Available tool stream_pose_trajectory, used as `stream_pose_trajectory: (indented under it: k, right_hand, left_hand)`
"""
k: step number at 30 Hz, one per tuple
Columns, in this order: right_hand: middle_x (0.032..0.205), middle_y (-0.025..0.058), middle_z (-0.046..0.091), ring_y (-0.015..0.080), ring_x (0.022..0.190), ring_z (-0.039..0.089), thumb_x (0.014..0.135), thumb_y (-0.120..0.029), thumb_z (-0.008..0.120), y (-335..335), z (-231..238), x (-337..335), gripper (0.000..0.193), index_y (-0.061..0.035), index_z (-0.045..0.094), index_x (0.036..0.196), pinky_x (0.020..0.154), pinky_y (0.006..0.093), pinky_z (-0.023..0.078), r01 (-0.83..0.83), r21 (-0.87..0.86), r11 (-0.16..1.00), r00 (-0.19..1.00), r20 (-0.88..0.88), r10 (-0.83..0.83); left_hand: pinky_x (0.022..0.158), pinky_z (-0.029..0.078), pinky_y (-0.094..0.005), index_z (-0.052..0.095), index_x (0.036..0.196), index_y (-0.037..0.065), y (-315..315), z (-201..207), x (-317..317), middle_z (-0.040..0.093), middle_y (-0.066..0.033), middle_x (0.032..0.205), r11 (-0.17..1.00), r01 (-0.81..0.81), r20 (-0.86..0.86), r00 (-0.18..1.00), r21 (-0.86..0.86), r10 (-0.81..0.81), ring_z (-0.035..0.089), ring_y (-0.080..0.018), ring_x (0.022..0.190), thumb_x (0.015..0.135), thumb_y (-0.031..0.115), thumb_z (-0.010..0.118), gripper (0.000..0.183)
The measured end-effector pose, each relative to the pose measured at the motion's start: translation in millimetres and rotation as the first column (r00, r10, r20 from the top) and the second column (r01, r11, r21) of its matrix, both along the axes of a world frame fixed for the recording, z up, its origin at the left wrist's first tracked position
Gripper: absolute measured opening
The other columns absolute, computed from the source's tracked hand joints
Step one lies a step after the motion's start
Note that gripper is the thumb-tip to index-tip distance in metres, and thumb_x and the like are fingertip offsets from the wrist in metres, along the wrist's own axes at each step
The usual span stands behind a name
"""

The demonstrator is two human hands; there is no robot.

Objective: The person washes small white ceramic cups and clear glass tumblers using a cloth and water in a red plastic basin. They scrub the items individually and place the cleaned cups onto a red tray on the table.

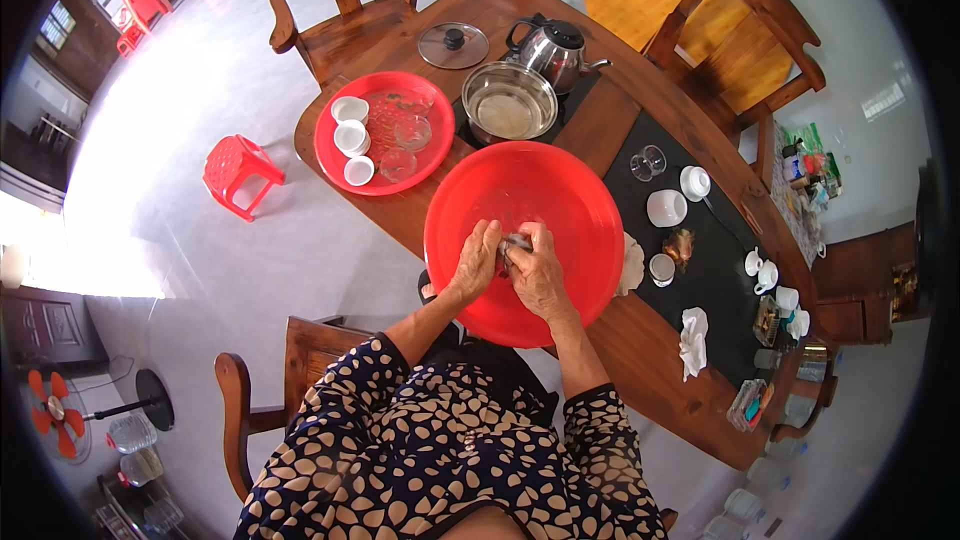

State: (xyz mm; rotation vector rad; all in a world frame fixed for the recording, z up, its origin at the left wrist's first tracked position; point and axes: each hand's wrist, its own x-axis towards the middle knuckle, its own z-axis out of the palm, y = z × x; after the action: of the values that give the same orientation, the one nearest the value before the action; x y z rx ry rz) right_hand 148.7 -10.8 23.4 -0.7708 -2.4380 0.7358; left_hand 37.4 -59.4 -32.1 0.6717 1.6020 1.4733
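Both of my hands are inside a large red basin (590,200) at the edge of the wooden table. My right hand (538,275) has its fingers curled round a small greyish, shiny thing (516,243), mostly hidden by the fingers; its kind cannot be made out. My left hand (476,262) presses against the same thing from the left, fingers close together. Left of the basin, a red tray (335,155) carries several white cups (351,136) and some clear glass cups (412,131).
Behind the basin sit a steel pot (510,102), a kettle (560,50) and a glass lid (453,45). To the right, a black mat (650,145) bears a white jar (666,208), teaware and a crumpled tissue (693,342). Wooden chairs and a red stool (240,172) stand around.
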Motion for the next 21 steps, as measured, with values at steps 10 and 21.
stream_pose_trajectory:
  k: [10, 21]
  right_hand:
    - [0.093, 0.0113, 0.048, 0.0236, 0.08, 0.055, 0.074, 0.009, 0.049, 19, -18, 30, 0.026, 0.0, 0.064, 0.094, 0.074, 0.0328, 0.046, -0.117, -0.507, 0.854, 0.992, -0.098, 0.078]
    - [0.101, 0.0189, 0.052, 0.0346, 0.084, 0.058, 0.07, 0.0, 0.061, 16, -56, 48, 0.034, -0.0065, 0.057, 0.104, 0.071, 0.0415, 0.05, 0.172, -0.126, 0.977, 0.943, 0.307, -0.127]
  left_hand:
    - [0.055, 0.042, -0.0336, 0.046, 0.087, 0.004, 2, -8, 3, 0.049, -0.0079, 0.067, 0.997, -0.083, 0.051, 0.995, 0.006, 0.082, 0.048, -0.0183, 0.06, 0.093, 0.037, 0.046, 0.033]
    - [0.061, 0.04, -0.031, 0.053, 0.097, 0.01, 1, 8, -10, 0.06, -0.0045, 0.088, 0.999, 0.032, 0.896, 0.444, 0.011, -0.024, 0.052, -0.0159, 0.069, 0.089, 0.037, 0.045, 0.029]
